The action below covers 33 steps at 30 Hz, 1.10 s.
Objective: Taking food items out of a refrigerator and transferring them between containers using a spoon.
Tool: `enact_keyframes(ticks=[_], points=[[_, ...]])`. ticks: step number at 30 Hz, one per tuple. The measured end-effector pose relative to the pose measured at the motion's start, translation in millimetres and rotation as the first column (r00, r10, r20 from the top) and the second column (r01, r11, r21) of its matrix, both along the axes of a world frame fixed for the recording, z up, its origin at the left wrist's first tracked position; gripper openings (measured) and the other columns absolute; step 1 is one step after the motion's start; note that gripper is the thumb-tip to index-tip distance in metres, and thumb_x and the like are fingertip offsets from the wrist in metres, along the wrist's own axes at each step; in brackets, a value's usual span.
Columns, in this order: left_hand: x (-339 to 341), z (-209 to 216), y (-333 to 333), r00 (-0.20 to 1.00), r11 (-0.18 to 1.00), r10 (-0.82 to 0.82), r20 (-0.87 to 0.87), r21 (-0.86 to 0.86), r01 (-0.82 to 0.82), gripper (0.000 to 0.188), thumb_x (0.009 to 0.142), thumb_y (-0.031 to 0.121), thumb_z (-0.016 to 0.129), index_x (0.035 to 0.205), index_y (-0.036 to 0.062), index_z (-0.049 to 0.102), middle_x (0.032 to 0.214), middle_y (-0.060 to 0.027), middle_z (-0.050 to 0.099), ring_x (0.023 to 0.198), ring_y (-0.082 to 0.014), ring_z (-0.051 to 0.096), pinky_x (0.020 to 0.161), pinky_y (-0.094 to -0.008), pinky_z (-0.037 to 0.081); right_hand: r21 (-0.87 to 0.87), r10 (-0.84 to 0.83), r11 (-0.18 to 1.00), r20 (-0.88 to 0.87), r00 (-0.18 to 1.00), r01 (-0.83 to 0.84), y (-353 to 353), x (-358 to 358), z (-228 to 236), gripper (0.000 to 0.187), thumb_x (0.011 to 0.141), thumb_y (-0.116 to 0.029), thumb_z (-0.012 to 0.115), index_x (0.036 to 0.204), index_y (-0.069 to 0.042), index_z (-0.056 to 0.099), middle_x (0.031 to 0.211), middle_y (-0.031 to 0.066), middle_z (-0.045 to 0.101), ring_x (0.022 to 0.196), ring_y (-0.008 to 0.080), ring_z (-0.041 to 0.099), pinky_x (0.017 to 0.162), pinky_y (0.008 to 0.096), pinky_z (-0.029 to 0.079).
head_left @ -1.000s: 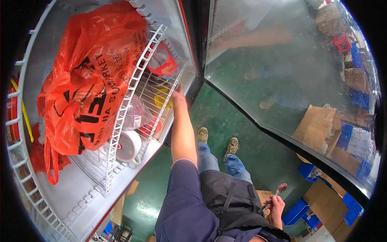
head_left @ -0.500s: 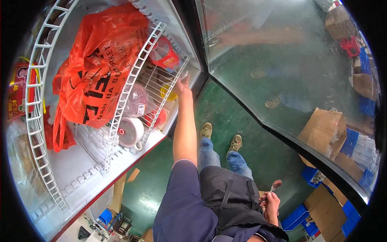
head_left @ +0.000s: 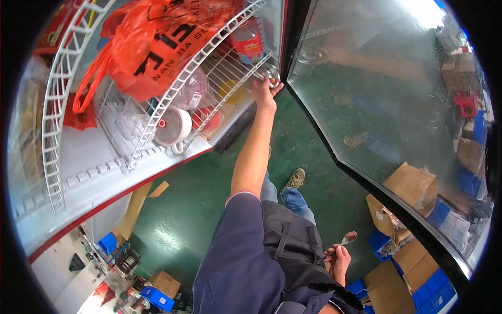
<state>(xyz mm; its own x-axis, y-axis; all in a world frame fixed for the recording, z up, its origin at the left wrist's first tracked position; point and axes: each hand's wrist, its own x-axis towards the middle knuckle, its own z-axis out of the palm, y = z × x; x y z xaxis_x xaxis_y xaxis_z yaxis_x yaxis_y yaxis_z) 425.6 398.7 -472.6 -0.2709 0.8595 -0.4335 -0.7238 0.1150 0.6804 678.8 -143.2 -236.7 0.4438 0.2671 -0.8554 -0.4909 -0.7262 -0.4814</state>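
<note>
Left hand point(head_left: 265, 95) is gripping a clear, rounded, glass-like vessel point(head_left: 270, 74) just beside the lower white wire shelf point(head_left: 230, 97) of an open refrigerator point(head_left: 94, 193); the right hand point(head_left: 340, 262) is pinching a shiny metal spoon point(head_left: 349, 238) near the black cloth apron point(head_left: 293, 235).

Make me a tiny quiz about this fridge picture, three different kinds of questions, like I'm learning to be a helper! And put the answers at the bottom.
1. True or false: the right hand is holding a fork.

2. Pick one: what colour is the big bag in the fridge?
a) green
b) orange-red
c) white

3. Fill the gap: the clear container is in the person's ____ hand.

Key:
1. False, it is a spoon.
2. b, orange-red.
3. Left: the left hand has it, close to the fridge's open door.
</note>
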Motion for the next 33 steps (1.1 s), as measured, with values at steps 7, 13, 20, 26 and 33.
enact_keyframes(ticks=[7, 13, 20, 26, 33], points=[[8.0, 29.4, -87.2, 0.984, 0.964, -0.174, -0.043, -0.212, 0.161, 0.011, 0.098, 0.016, 0.062, 0.103, 0.0061, 0.058, 0.085, -0.0048, 0.058, 0.079, -0.0241, 0.070, 0.065, -0.0406, 0.065, 0.065, -0.069, 0.997, 0.480, 0.875, 0.043, -11.6, 90.8, 4.5, 0.017, 0.098, -0.023, 0.060, 0.093, -0.007, 0.065, 0.071, 0.0028, 0.064, 0.057, 0.0125, 0.061, 0.047, 0.0236, 0.039], [-32.2, 48.6, -203.9, 0.974, 0.924, -0.228, 0.009, -0.313, 0.219, 0.016, 0.095, 0.019, 0.067, 0.098, 0.0042, 0.061, 0.084, -0.0044, 0.060, 0.078, -0.0232, 0.070, 0.063, -0.0393, 0.065, 0.489, -0.268, 0.868, 0.605, 0.750, -0.084, 80.9, 209.5, 51.3, 0.023, 0.102, -0.025, 0.053, 0.095, -0.006, 0.064, 0.086, 0.0033, 0.063, 0.075, 0.0111, 0.057, 0.069, 0.0257, 0.048], [-78.4, 101.2, -337.5, 0.979, 0.863, -0.193, -0.070, -0.487, 0.135, 0.016, 0.094, 0.021, 0.068, 0.096, 0.0049, 0.063, 0.080, -0.0032, 0.062, 0.072, -0.0204, 0.069, 0.059, -0.0383, 0.064, 0.871, -0.106, 0.485, 0.141, 0.984, -0.073, 171.6, 235.3, 106.0, 0.040, 0.102, -0.033, 0.055, 0.121, 0.001, 0.064, 0.117, 0.0178, 0.068, 0.112, 0.0357, 0.065, 0.103, 0.0450, 0.051], [-154.1, 112.5, -464.9, 0.982, 0.818, 0.045, -0.184, -0.557, -0.142, 0.018, 0.091, 0.016, 0.071, 0.100, 0.0038, 0.062, 0.080, -0.0037, 0.060, 0.068, -0.0189, 0.065, 0.056, -0.0378, 0.063, 0.936, 0.303, 0.317, 0.051, 0.952, -0.151, 189.0, 228.5, 97.9, 0.043, 0.098, -0.039, 0.058, 0.117, -0.002, 0.067, 0.118, 0.0247, 0.069, 0.114, 0.0430, 0.064, 0.108, 0.0544, 0.047], [-237.9, 90.4, -606.9, 0.942, 0.644, 0.267, -0.202, -0.690, -0.331, 0.015, 0.091, 0.013, 0.071, 0.088, 0.0087, 0.057, 0.072, -0.0021, 0.058, 0.065, -0.0197, 0.064, 0.059, -0.0429, 0.061, 0.890, -0.011, 0.449, 0.100, 0.995, -0.084, 172.7, 193.4, 85.0, 0.039, 0.095, -0.035, 0.064, 0.108, 0.002, 0.066, 0.103, 0.0268, 0.071, 0.094, 0.0444, 0.071, 0.089, 0.0539, 0.060]])
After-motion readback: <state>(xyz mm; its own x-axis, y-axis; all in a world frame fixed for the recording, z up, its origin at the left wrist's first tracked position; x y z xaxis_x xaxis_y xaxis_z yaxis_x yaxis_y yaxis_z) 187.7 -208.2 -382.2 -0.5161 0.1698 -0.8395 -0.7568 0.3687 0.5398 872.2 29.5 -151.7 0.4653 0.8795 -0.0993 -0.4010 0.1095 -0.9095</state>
